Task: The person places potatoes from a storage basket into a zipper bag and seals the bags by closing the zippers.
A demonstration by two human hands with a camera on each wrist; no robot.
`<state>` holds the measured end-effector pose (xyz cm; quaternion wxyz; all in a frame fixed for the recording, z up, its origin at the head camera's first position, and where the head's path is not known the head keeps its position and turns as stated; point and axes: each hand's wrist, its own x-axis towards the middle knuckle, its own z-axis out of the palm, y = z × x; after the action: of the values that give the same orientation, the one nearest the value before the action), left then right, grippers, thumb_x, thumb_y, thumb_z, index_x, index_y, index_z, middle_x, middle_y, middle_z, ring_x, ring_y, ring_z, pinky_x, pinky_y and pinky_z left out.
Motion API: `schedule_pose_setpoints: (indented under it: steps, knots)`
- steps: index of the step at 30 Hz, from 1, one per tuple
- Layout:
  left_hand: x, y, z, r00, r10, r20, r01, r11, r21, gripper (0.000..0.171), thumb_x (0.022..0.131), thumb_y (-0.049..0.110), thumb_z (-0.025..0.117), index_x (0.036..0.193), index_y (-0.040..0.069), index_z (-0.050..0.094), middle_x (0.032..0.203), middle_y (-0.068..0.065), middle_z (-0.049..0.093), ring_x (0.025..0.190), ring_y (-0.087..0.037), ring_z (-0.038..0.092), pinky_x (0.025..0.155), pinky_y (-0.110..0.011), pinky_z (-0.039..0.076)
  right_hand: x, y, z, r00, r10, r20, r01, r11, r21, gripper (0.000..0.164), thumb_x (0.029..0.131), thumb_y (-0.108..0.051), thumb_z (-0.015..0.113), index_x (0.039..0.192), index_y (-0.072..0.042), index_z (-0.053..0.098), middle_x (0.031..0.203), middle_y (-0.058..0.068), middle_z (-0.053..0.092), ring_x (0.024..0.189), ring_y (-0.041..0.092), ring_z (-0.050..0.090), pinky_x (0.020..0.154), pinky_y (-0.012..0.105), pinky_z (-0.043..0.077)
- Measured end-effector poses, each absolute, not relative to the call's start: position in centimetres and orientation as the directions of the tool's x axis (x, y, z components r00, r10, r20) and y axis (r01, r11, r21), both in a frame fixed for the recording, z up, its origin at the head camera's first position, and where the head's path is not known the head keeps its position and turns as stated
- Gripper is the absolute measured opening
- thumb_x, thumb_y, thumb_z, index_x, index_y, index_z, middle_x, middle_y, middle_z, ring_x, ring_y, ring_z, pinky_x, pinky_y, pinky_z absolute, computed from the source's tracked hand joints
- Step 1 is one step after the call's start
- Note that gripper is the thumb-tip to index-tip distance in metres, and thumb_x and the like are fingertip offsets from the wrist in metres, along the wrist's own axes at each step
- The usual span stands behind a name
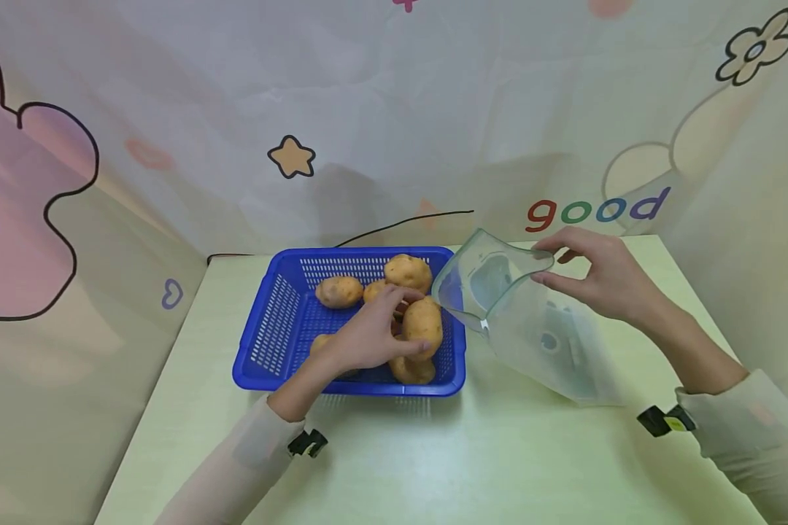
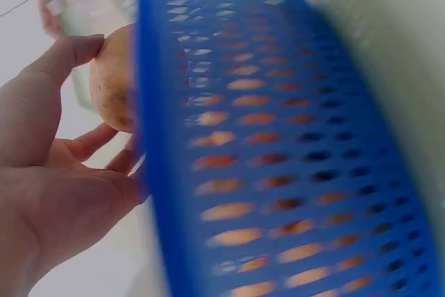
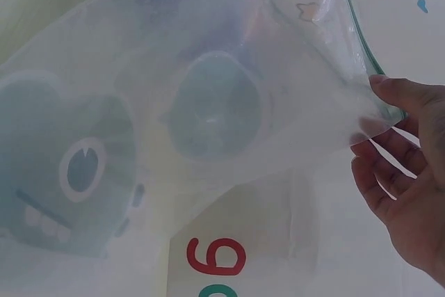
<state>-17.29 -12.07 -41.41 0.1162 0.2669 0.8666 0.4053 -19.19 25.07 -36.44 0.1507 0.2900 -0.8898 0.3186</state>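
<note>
My left hand [image 1: 377, 328] grips a potato [image 1: 423, 327] over the right side of a blue plastic basket [image 1: 249, 364]. Thumb and fingers hold that potato from either side in the left wrist view, just past the basket's rim. Several more potatoes lie in the basket, some partly hidden under my hand. To the basket's right, my right hand [image 1: 597, 273] pinches the top corner of a translucent zip bag [image 1: 532, 350]. The bag's mouth gapes toward the basket, and its lower end rests on the table. Printed green cartoon shapes show on the bag [image 3: 292, 123] in the right wrist view.
The pale green table [image 1: 499, 467] extends in front of the basket and bag. A cloth backdrop [image 1: 394, 109] with cartoon drawings and the word "good" stands behind the table and along its sides. The basket's right rim stands close to the bag's mouth.
</note>
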Motion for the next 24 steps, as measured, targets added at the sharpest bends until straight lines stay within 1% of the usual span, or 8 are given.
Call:
schedule_pose_setpoints:
  steps: [2,6,9,13,16,21,24]
  knots:
    - [-17.4,-12.3,-39.9,-0.831,0.555,0.024,0.356,0.499,0.790,0.069,0.093,0.030,0.084,0.149,0.007,0.050,0.141,-0.007,0.054,0.122,-0.023,0.058,0.097,-0.043,0.059,-19.2,25.0,-36.4,-0.789,-0.415,0.453,-0.608,0.633,-0.480,0.041,0.084,-0.007,0.090,0.121,-0.013,0.075,0.112,-0.002,0.076,0.099,0.015,0.067,0.085,0.009,0.047]
    - [-17.9,-12.3,-36.4,-0.849,0.527,0.039,0.325,0.464,0.824,0.069,0.094,0.025,0.082,0.151,0.007,0.047,0.145,-0.008,0.054,0.128,-0.026,0.056,0.100,-0.041,0.058,-19.3,25.0,-36.5,-0.791,-0.417,0.449,-0.607,0.628,-0.487,0.039,0.085,-0.006,0.089,0.121,-0.011,0.074,0.112,-0.003,0.076,0.099,0.011,0.066,0.085,0.010,0.048]
    - [-18.6,-11.5,-35.0,-0.860,0.504,0.087,0.340,0.438,0.832,0.069,0.094,0.024,0.082,0.151,0.008,0.047,0.146,-0.007,0.053,0.128,-0.024,0.056,0.102,-0.040,0.057,-19.4,24.9,-36.5,-0.791,-0.417,0.448,-0.608,0.621,-0.494,0.039,0.085,-0.005,0.089,0.121,-0.010,0.074,0.112,-0.002,0.075,0.099,0.011,0.067,0.086,0.009,0.048]
    - [-19.8,-9.5,-34.9,-0.844,0.514,0.155,0.384,0.377,0.843,0.069,0.093,0.023,0.084,0.150,0.007,0.048,0.145,-0.006,0.052,0.126,-0.022,0.057,0.098,-0.034,0.058,-19.3,24.9,-36.4,-0.793,-0.405,0.455,-0.604,0.618,-0.502,0.041,0.085,-0.004,0.089,0.122,-0.011,0.074,0.111,-0.002,0.075,0.099,0.016,0.069,0.087,0.007,0.048]
    - [-20.6,-8.0,-35.3,-0.830,0.528,0.178,0.408,0.358,0.840,0.069,0.093,0.024,0.084,0.150,0.008,0.048,0.146,-0.007,0.051,0.126,-0.023,0.057,0.096,-0.030,0.058,-19.4,24.8,-36.3,-0.791,-0.403,0.459,-0.607,0.607,-0.512,0.041,0.085,-0.003,0.089,0.122,-0.011,0.074,0.111,-0.002,0.075,0.099,0.017,0.069,0.088,0.008,0.049]
    - [-21.2,-6.3,-35.8,-0.823,0.544,0.164,0.412,0.372,0.832,0.071,0.094,0.025,0.083,0.152,0.009,0.046,0.148,-0.008,0.047,0.128,-0.023,0.056,0.102,-0.031,0.055,-19.5,24.6,-36.3,-0.783,-0.414,0.465,-0.620,0.583,-0.526,0.040,0.084,-0.003,0.090,0.121,-0.010,0.075,0.112,-0.001,0.076,0.098,0.013,0.069,0.090,0.009,0.051]
    - [-21.3,-5.7,-36.0,-0.817,0.555,0.157,0.414,0.374,0.830,0.071,0.095,0.024,0.082,0.154,0.008,0.045,0.149,-0.009,0.046,0.130,-0.024,0.055,0.105,-0.030,0.053,-19.6,24.6,-36.3,-0.780,-0.417,0.467,-0.623,0.586,-0.518,0.041,0.084,-0.002,0.090,0.121,-0.010,0.075,0.113,0.000,0.076,0.099,0.013,0.070,0.090,0.009,0.051]
